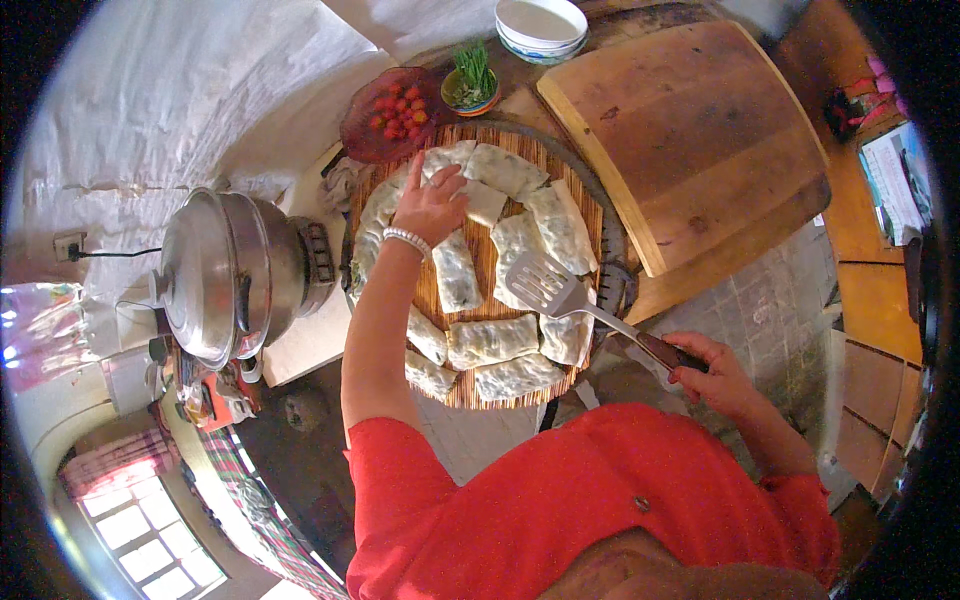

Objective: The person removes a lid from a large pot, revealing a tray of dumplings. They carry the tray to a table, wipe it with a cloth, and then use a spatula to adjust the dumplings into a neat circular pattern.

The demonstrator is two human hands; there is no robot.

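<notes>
My right hand (712, 371) grips the dark handle of a slotted metal turner (551, 285). The turner's blade covers part of a stuffed flatbread (514, 240), and I cannot tell whether it touches it. My left hand (431, 199), with a pale bracelet at the wrist, reaches over the far part of the round slatted mat (420, 285). Its fingers are spread over the breads there; contact is unclear. Several pale, rectangular stuffed flatbreads, such as one near the front (493, 341) and one at mid-mat (456, 274), ring the mat and lie at its middle. My left forearm hides some on the left.
Beyond the mat are a red bowl of small red fruits (390, 112), a small bowl of green stalks (471, 86) and stacked white bowls (541, 30). A large wooden board (697, 142) lies to the right. At left stands a lidded metal pot (217, 274), with a plugged-in cord nearby.
</notes>
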